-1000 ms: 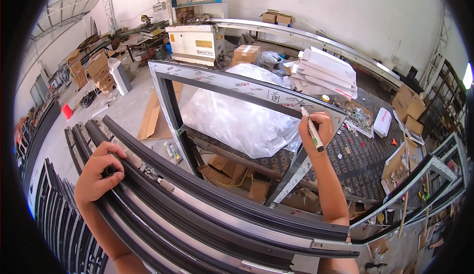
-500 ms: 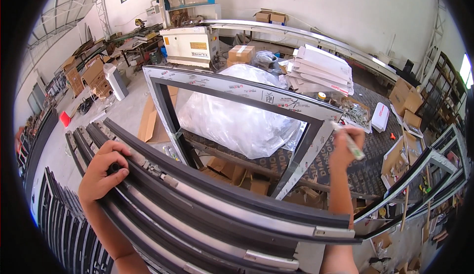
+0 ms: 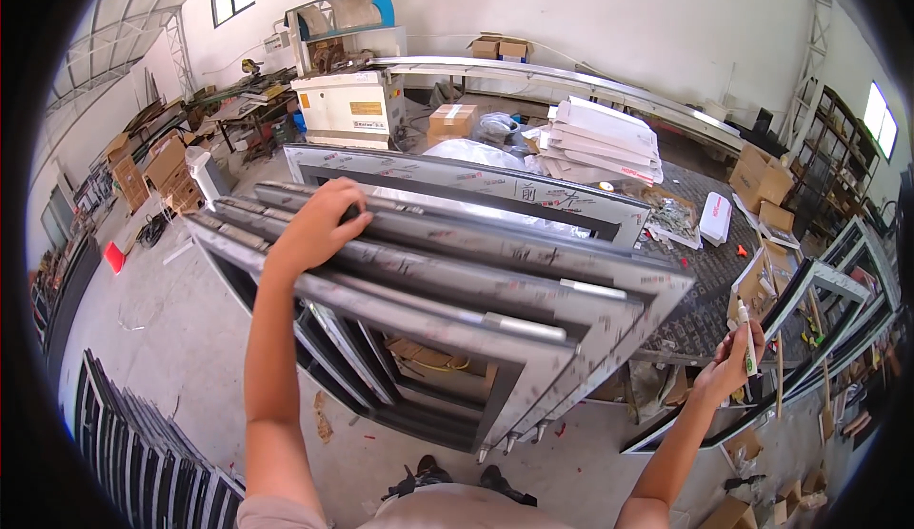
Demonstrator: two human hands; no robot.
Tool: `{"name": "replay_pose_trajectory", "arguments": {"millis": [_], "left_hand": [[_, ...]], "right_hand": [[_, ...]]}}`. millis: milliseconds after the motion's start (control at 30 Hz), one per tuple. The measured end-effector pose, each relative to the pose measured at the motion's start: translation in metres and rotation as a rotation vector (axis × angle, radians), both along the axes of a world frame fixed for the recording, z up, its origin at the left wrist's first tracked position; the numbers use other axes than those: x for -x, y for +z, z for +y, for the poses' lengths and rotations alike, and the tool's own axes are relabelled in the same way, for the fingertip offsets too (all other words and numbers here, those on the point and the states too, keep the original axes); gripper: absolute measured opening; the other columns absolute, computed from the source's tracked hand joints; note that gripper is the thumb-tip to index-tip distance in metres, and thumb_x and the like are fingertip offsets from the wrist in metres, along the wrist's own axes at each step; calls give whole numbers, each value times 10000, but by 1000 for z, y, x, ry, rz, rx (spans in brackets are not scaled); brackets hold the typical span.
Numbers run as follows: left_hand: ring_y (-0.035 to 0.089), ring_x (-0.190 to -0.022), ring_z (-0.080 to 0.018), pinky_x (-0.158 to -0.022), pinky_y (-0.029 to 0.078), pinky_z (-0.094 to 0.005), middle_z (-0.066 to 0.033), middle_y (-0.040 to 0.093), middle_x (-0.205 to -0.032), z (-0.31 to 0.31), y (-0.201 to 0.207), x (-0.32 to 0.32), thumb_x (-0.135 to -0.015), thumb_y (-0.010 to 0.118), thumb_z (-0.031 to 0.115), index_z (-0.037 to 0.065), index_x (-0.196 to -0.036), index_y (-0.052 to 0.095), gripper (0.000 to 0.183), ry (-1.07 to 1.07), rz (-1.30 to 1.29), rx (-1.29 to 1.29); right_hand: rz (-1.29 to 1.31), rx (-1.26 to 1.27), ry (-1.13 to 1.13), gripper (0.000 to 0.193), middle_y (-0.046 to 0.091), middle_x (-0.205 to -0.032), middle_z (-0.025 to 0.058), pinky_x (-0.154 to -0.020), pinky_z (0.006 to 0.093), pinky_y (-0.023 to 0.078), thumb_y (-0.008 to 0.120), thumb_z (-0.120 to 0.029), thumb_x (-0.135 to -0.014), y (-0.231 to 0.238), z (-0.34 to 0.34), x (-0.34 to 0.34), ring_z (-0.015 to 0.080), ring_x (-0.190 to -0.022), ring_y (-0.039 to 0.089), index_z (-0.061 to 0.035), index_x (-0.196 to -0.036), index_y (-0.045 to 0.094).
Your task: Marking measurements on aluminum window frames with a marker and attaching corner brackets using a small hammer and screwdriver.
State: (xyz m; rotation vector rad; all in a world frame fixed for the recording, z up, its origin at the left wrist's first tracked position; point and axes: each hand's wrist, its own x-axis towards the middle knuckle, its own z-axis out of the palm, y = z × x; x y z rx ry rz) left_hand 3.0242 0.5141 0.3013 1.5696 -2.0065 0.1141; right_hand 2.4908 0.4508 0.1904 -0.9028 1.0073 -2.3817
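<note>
My left hand grips the top edge of a grey aluminium window frame that stands tilted in front of me, one of several frames stacked together. A further frame with protective film leans behind them against the workbench. My right hand is out to the right, below the frames' corner, holding a slim white and green marker pen upright. It touches no frame. My shoes show on the concrete floor under the frames.
A dark workbench with clutter, a white bottle and stacked white profiles lies behind. More frames lean at right and lower left. A machine and cardboard boxes stand at the back.
The frames under my left hand have swung up from low and flat to standing tilted. My right hand left the far frame's edge and dropped down to the right with the pen.
</note>
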Motion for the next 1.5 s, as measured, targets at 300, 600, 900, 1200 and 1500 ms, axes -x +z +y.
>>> {"name": "replay_pose_trajectory", "arguments": {"millis": [300, 600, 900, 1200, 1500], "left_hand": [[523, -1010, -359, -917, 411, -420, -176, 575, -960, -66, -14, -13, -846, 640, 188, -28, -862, 564, 230, 28, -95, 50], [563, -711, -254, -637, 435, -387, -52, 579, -736, 29, -40, 79, -739, 764, 200, 129, -853, 616, 200, -452, 121, 239], [561, -735, -307, -632, 428, -405, -92, 577, -762, 69, -124, 57, -758, 723, 141, 65, -868, 593, 186, -551, 472, -143], [587, -681, -289, -609, 451, -414, -66, 586, -706, 76, -144, 51, -744, 726, 279, 87, -900, 589, 282, -587, -40, -250], [602, -793, -226, -738, 460, -340, -142, 612, -892, 89, -181, 116, -1000, 316, 502, -37, -1111, 543, 596, -804, 820, -395]], "right_hand": [[93, -8, 112, 483, 653, -896, 112, -470, 166, 373, 455, -367, -965, -38, 84, -27, 80, -687, 559, 23, -1237, 539], [204, -198, 366, 185, 585, -824, 41, -484, 175, 373, 618, -103, -848, -6, 138, -154, 73, -604, 501, -45, -991, 516], [926, -18, 667, 218, 613, -702, 61, -484, 256, 402, 731, 35, -708, 20, 133, -243, 132, -548, 539, -27, -880, 610], [1446, -220, 762, 163, 632, -762, 76, -599, 408, 484, 715, -182, -791, 8, 129, -252, 298, -691, 613, -107, -914, 639], [913, -531, 1193, 214, 645, -825, 144, -644, 398, 486, 623, -251, -908, -66, 182, -212, 337, -751, 627, -57, -1000, 619]]}}
